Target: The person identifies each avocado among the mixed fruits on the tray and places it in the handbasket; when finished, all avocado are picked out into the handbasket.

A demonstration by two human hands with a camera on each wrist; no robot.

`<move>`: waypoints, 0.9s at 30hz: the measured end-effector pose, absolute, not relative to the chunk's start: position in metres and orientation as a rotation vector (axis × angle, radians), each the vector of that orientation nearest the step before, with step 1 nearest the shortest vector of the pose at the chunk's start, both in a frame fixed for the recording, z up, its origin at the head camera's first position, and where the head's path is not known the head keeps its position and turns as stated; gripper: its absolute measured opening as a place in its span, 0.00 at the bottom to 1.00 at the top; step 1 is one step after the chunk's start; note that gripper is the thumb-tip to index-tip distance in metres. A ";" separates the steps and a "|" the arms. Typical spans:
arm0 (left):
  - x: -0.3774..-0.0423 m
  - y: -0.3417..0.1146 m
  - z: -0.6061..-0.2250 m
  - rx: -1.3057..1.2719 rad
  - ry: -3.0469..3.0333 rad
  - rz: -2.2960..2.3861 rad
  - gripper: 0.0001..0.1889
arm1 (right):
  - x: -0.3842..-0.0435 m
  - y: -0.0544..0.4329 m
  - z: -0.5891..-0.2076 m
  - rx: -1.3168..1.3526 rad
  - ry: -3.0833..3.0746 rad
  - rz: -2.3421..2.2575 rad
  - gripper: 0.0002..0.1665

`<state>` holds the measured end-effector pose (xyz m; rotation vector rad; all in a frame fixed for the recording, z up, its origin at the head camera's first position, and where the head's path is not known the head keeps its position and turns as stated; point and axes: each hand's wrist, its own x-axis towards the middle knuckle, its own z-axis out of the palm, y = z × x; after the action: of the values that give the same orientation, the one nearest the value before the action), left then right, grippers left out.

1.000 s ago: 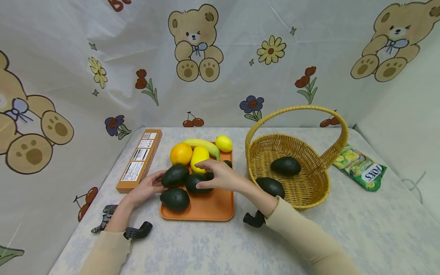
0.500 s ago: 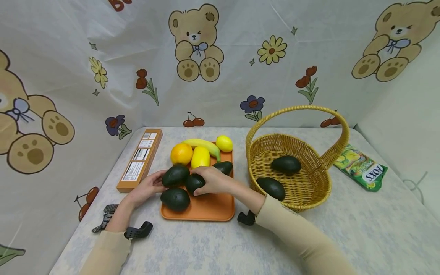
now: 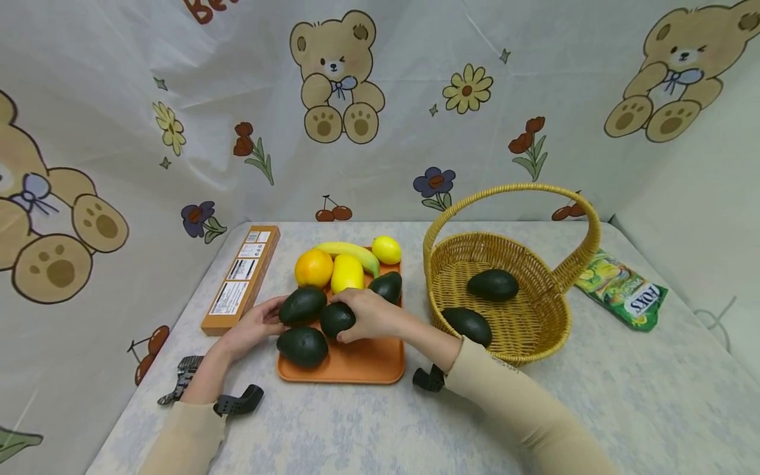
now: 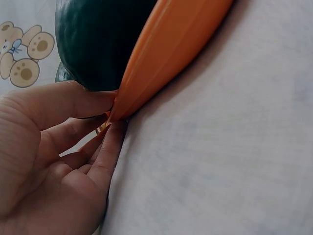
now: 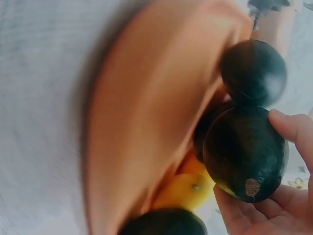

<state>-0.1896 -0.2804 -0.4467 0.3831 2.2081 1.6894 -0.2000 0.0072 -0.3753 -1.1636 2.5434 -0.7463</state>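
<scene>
My right hand (image 3: 371,315) grips a dark green avocado (image 3: 336,321) over the orange tray (image 3: 371,363). In the right wrist view, thumb and fingers lie on opposite sides of that avocado (image 5: 247,152). At the tray's left side, my left hand (image 3: 252,328) pinches the rim; the left wrist view has the thumb above the orange rim (image 4: 156,54) and fingers beneath it. Two avocados, an upper one (image 3: 303,305) and a lower one (image 3: 303,347), lie beside the left hand. Another avocado (image 3: 387,287) sits at the tray's right edge.
Behind the avocados lie an orange (image 3: 313,268), a yellow mango-shaped fruit (image 3: 347,274), a banana (image 3: 356,251) and a lemon (image 3: 386,251). A wicker basket (image 3: 534,323) with two avocados stands right, its handle arching high. A long box (image 3: 240,280) lies left, a green packet (image 3: 623,290) far right.
My right hand has come down onto the middle avocado and taken hold of it. The avocado at the tray's right edge, mostly hidden before, now shows and has turned slightly. My left hand stays put.
</scene>
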 end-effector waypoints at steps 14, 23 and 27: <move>-0.190 -0.280 -0.444 0.371 2.197 1.686 0.33 | -0.171 0.049 -0.304 -1.273 2.579 -1.163 0.37; -0.190 -0.281 -0.444 0.383 2.216 1.676 0.33 | -0.159 0.110 -0.279 -1.190 2.706 -1.207 0.38; -0.190 -0.282 -0.444 0.378 2.236 1.654 0.33 | -0.160 0.140 -0.281 -1.115 2.786 -1.165 0.38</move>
<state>-0.1899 -0.2815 -0.4444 0.3778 2.2360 1.6543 -0.1600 0.1396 -0.2810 -1.1152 2.7858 -1.1654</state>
